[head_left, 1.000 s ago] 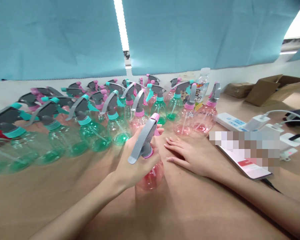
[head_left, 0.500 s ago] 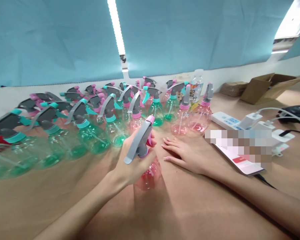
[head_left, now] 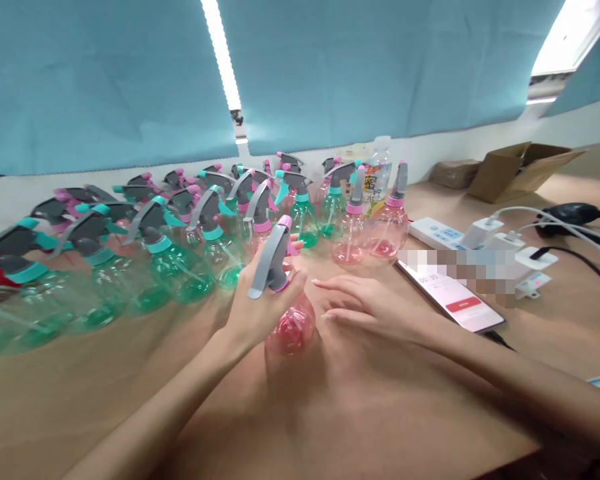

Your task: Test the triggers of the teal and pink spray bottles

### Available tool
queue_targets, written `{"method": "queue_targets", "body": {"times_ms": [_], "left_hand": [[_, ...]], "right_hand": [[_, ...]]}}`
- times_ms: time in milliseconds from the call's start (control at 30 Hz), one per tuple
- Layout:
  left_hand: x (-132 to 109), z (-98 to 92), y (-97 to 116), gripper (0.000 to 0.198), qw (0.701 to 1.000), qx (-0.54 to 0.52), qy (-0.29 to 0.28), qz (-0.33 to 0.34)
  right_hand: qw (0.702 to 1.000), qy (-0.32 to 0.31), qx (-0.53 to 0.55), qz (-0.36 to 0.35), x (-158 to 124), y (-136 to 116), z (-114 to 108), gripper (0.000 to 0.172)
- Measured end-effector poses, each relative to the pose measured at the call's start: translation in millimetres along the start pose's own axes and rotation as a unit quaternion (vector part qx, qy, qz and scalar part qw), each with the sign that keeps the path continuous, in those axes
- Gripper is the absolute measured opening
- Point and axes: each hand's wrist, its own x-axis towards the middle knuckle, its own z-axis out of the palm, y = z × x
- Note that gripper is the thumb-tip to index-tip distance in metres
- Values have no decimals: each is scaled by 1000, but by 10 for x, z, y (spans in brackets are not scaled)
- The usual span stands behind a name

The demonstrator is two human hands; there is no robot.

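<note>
My left hand (head_left: 253, 300) is wrapped around the neck of a clear pink spray bottle (head_left: 293, 325) with a grey trigger head and pink nozzle. That bottle stands roughly upright on the tabletop, its collar mostly covered by my fingers. Just to its right, my right hand (head_left: 365, 307) is open, fingers stretched toward the bottle, holding nothing. Behind the left hand is a nearby green spray bottle (head_left: 223, 257) with a turquoise collar. Two pink spray bottles, one nearer (head_left: 349, 243) and one farther right (head_left: 391, 230), stand beyond my right hand.
Rows of green and pink spray bottles fill the left and back of the table. On the right lie a phone (head_left: 460, 303), a power strip (head_left: 433, 232) with chargers and cables, and an opened cardboard box (head_left: 497, 175). A labelled drink bottle (head_left: 380, 157) stands behind.
The right hand has lifted slightly from the table and moved nearer the held bottle. The left hand keeps its hold on the spray bottle. The whole view has shifted a little.
</note>
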Motion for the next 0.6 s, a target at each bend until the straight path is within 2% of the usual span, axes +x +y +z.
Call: {"method": "queue_targets", "body": {"times_ms": [233, 367, 433, 533, 600], "left_hand": [[200, 236, -46, 27, 1000, -7, 10, 27], [370, 346, -14, 28, 997, 16, -5, 75], [453, 354, -12, 37, 995, 36, -27, 90], [523, 315, -57, 56, 995, 64, -45, 65], [504, 269, -102, 61, 996, 79, -34, 40]], "right_hand": [[997, 73, 18, -29, 59, -254, -87, 68], [994, 110, 17, 13, 173, -264, -78, 52], [992, 127, -7, 12, 221, -212, -83, 43], [990, 137, -41, 7, 300, -78, -108, 36], [986, 154, -60, 16, 375, 35, -130, 41]]}}
